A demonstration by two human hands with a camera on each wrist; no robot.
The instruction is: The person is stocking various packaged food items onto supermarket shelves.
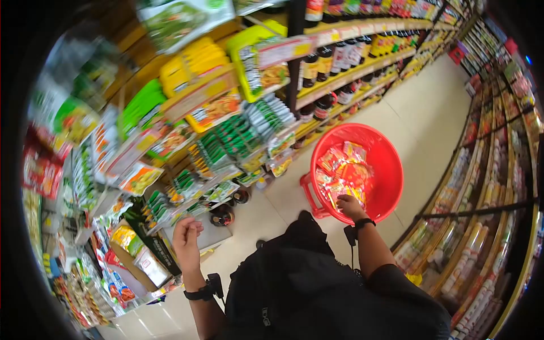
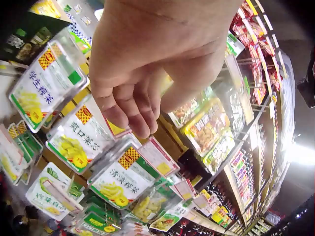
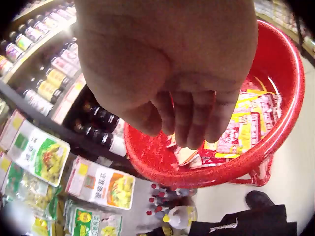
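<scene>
- Shelving (image 1: 351,72) is seen along the left of the aisle, with dark bottles on its far rows.
- A red basket (image 1: 392,164) is stood on the floor (image 1: 419,113), right of the shelving.
- Green and white hanging packets (image 1: 226,139) are displayed on the near left racks.
- Red and yellow packets (image 1: 343,170) are piled inside the basket.
- The right hand (image 1: 350,205) is held over the basket's near rim, fingers hanging relaxed, nothing gripped.
- The left hand (image 1: 187,235) is raised near the hanging packets, fingers loosely curled, empty.
</scene>
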